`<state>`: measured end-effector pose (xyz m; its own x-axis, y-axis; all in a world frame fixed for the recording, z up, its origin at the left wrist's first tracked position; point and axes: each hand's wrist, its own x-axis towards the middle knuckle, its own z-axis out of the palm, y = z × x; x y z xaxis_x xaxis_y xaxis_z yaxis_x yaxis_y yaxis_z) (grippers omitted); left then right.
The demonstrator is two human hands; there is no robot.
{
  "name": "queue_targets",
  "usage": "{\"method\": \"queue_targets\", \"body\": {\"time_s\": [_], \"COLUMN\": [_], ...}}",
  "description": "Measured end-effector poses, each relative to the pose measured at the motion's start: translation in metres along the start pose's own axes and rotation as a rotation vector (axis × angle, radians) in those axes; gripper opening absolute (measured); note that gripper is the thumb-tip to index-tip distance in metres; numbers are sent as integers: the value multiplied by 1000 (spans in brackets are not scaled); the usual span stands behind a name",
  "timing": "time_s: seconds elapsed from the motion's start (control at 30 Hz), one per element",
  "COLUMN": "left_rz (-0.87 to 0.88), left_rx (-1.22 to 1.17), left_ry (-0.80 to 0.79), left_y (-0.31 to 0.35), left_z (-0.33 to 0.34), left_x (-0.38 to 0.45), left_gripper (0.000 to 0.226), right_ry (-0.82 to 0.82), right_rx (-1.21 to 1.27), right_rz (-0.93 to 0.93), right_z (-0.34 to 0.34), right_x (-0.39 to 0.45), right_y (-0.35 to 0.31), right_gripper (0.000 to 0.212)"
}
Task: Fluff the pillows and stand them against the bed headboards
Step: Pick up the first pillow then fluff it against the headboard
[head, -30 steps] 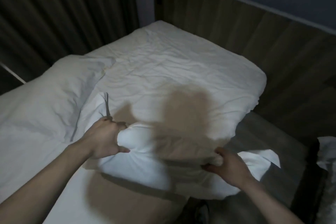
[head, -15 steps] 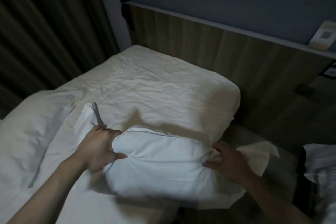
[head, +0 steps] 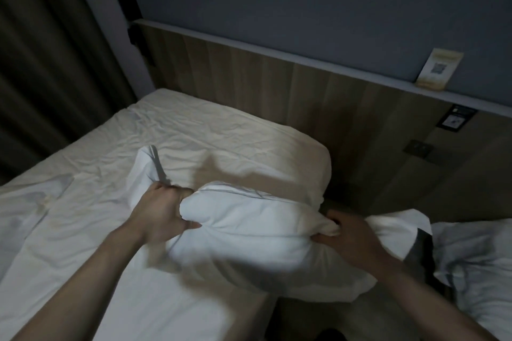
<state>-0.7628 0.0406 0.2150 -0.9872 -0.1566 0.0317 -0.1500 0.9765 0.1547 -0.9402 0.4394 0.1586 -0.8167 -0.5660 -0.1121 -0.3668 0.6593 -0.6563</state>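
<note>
At the far left of the frame dark curtains (head: 55, 63) hang beside a bed (head: 83, 230) covered in a wrinkled white sheet. Left of centre, the left hand (head: 159, 214) has its grip pressed together on a bunched end of the white pillow (head: 249, 232), the loose flap of the pillowcase sticking up behind its knuckles. The pillow sits at centre frame, held over the bed's right edge, its lower side blurred. The wooden headboard (head: 277, 91) runs across the upper middle, apart from the pillow. At right, the right hand (head: 350, 235) pinches the pillow's other end in a closed grip. A second bed (head: 476, 257) shows at the lower right.
</note>
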Motion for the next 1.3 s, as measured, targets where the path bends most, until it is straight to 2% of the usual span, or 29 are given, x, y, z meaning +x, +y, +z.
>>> {"method": "queue_targets", "body": {"time_s": [0.27, 0.37, 0.47, 0.67, 0.9, 1.2, 1.3], "left_rz": [-3, -12, -36, -100, -168, -108, -88], "left_rx": [17, 8, 16, 10, 82, 99, 108], "left_ry": [-15, -10, -4, 13, 8, -145, -163], "left_y": [35, 47, 60, 67, 46, -19, -41], "left_z": [14, 21, 26, 33, 47, 77, 85], "left_x": [118, 155, 186, 236, 329, 488, 538], "left_gripper": [48, 44, 42, 36, 53, 46, 60], "right_ry": [-29, -11, -24, -60, -112, -100, -82], "right_rx": [-87, -57, -38, -50, 56, 118, 117], "right_rz": [61, 26, 4, -34, 49, 145, 164], "right_z": [-52, -73, -90, -123, -136, -128, -123], "right_x": [86, 117, 153, 217, 297, 419, 458], "right_y": [56, 80, 104, 120, 135, 154, 158], "right_gripper": [38, 32, 36, 30, 44, 51, 50]}}
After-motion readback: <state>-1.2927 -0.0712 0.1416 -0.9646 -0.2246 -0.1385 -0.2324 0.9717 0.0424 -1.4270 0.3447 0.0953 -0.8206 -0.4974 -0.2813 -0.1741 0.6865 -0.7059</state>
